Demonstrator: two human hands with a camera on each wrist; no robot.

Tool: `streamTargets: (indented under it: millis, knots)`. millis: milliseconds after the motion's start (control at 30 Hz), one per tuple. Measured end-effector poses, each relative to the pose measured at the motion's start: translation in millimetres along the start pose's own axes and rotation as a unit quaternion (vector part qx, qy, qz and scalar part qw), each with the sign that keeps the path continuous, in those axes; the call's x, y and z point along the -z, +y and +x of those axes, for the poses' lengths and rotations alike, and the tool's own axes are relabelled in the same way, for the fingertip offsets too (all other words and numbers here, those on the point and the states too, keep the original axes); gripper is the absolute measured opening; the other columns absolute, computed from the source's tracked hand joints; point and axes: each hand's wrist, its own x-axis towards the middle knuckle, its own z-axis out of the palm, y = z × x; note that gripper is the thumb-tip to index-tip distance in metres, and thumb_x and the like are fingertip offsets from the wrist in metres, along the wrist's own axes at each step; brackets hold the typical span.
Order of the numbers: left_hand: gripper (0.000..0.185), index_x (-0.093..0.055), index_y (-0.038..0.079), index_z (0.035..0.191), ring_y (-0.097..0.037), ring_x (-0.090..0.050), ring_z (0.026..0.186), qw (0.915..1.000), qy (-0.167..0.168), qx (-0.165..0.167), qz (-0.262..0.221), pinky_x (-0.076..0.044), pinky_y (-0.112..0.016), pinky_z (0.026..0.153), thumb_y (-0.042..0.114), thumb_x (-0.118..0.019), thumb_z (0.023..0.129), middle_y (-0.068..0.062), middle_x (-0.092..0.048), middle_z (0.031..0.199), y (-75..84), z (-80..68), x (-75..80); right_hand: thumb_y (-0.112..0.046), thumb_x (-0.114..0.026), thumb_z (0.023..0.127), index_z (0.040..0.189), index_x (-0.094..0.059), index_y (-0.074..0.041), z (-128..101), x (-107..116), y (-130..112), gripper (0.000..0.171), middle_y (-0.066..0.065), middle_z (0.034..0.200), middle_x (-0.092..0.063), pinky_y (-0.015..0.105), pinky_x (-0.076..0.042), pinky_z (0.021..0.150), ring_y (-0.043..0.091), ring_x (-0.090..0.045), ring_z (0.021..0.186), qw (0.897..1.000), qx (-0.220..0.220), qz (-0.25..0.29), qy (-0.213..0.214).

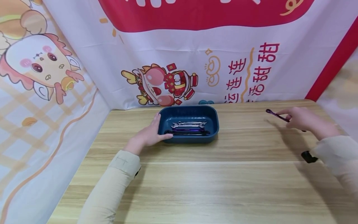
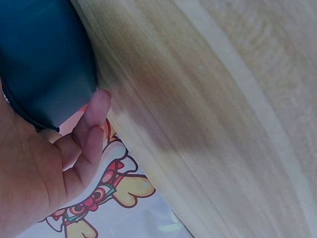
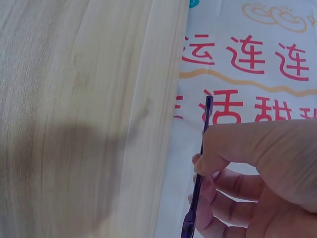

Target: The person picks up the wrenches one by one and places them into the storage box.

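Observation:
A dark blue tray sits on the wooden table near the back. Inside lie a silver wrench and a dark wrench. My left hand rests flat against the tray's left wall, fingers straight; the left wrist view shows its fingers along the tray. My right hand is at the far right, pinching a thin purple wrench above the table. In the right wrist view the thumb and fingers pinch the purple wrench seen edge-on.
Printed cloth banners wall in the table at the back and on both sides. A small black object shows by my right sleeve. Bare wood stretches between the tray and my right hand.

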Motion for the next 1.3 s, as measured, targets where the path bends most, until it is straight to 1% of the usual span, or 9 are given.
streamTargets:
  millis: [167, 333, 467, 533, 700, 800, 867, 1067, 1300]
  knots:
    - [0.118, 0.008, 0.011, 0.164, -0.037, -0.01, 0.155, 1.0, 0.001, 0.0, -0.003, -0.021, -0.058, 0.12, 0.066, -0.066, 0.09, -0.009, 0.007, 0.172, 0.3, -0.8, -0.5, 0.003, -0.076, 0.077, 0.129, -0.063, 0.008, 1.2, 0.1, -5.4, 0.053, 0.016, 0.087, -0.067, 0.04, -0.047, 0.059, 0.03, -0.056, 0.074, 1.0, 0.011, -0.008, 0.009]
    - [0.118, 0.008, 0.012, 0.165, -0.036, -0.011, 0.156, 1.0, 0.001, 0.001, -0.006, -0.022, -0.058, 0.12, 0.067, -0.066, 0.09, -0.009, 0.008, 0.172, 0.1, -1.3, -1.2, 0.004, -0.076, 0.078, 0.13, -0.062, 0.007, 2.4, 0.4, -11.5, 0.054, 0.019, 0.09, -0.067, 0.041, -0.048, 0.059, 0.031, -0.056, 0.075, 1.0, 0.008, 0.001, 0.003]
    - [0.119, 0.008, 0.011, 0.164, -0.036, -0.01, 0.156, 1.0, 0.0, 0.001, -0.004, -0.021, -0.058, 0.12, 0.067, -0.065, 0.09, -0.009, 0.008, 0.172, 0.1, -0.2, -0.2, 0.004, -0.075, 0.079, 0.132, -0.061, 0.007, 4.0, 0.8, -16.8, 0.055, 0.019, 0.089, -0.065, 0.039, -0.047, 0.057, 0.03, -0.055, 0.074, 1.0, 0.002, 0.008, -0.002]
    - [0.119, 0.008, 0.011, 0.164, -0.036, -0.01, 0.156, 1.0, -0.001, 0.001, -0.005, -0.021, -0.057, 0.121, 0.068, -0.065, 0.09, -0.008, 0.009, 0.172, 0.6, 0.2, 0.4, 0.005, -0.075, 0.079, 0.133, -0.061, 0.008, 4.6, 1.2, -19.1, 0.055, 0.022, 0.091, -0.066, 0.039, -0.047, 0.056, 0.03, -0.055, 0.073, 1.0, 0.007, 0.008, 0.0]
    - [0.119, 0.008, 0.012, 0.165, -0.036, -0.01, 0.156, 1.0, 0.001, 0.0, -0.007, -0.021, -0.057, 0.121, 0.068, -0.065, 0.089, -0.008, 0.008, 0.172, 0.3, 1.4, 0.7, 0.007, -0.072, 0.08, 0.135, -0.059, 0.008, 5.0, 3.5, -24.7, 0.057, 0.027, 0.096, -0.065, 0.038, -0.048, 0.051, 0.027, -0.055, 0.067, 1.0, 0.018, 0.017, 0.002]
    - [0.12, 0.009, 0.012, 0.165, -0.036, -0.011, 0.155, 1.0, 0.001, -0.002, -0.007, -0.022, -0.058, 0.12, 0.068, -0.066, 0.089, -0.009, 0.008, 0.172, -0.8, 1.4, 0.6, 0.006, -0.07, 0.08, 0.138, -0.058, 0.006, 6.2, 4.8, -29.1, 0.059, 0.024, 0.096, -0.063, 0.038, -0.047, 0.05, 0.025, -0.052, 0.063, 1.0, 0.013, 0.021, -0.002]
    - [0.12, 0.009, 0.012, 0.165, -0.037, -0.011, 0.155, 1.0, 0.0, -0.002, -0.008, -0.022, -0.058, 0.12, 0.068, -0.066, 0.089, -0.008, 0.008, 0.172, -1.1, 1.6, 0.5, 0.006, -0.069, 0.08, 0.138, -0.058, 0.005, 7.6, 5.5, -32.5, 0.06, 0.022, 0.095, -0.062, 0.038, -0.047, 0.05, 0.025, -0.052, 0.064, 1.0, 0.012, 0.02, -0.002]
    - [0.12, 0.01, 0.013, 0.164, -0.036, -0.011, 0.155, 0.9999, -0.002, -0.001, -0.01, -0.022, -0.058, 0.12, 0.068, -0.066, 0.089, -0.008, 0.009, 0.172, -2.4, 2.9, 0.3, 0.005, -0.07, 0.08, 0.139, -0.058, 0.005, 10.0, 7.5, -43.0, 0.06, 0.021, 0.095, -0.062, 0.038, -0.046, 0.052, 0.026, -0.052, 0.065, 1.0, 0.011, 0.028, -0.011]
    - [0.12, 0.01, 0.013, 0.164, -0.037, -0.011, 0.155, 1.0, -0.002, -0.004, -0.009, -0.022, -0.059, 0.12, 0.067, -0.066, 0.09, -0.009, 0.008, 0.172, -3.0, 3.9, 0.3, 0.005, -0.07, 0.078, 0.136, -0.062, 0.004, 15.7, 7.3, -51.1, 0.058, 0.02, 0.095, -0.065, 0.037, -0.045, 0.055, 0.028, -0.053, 0.072, 1.0, 0.025, 0.016, 0.002]
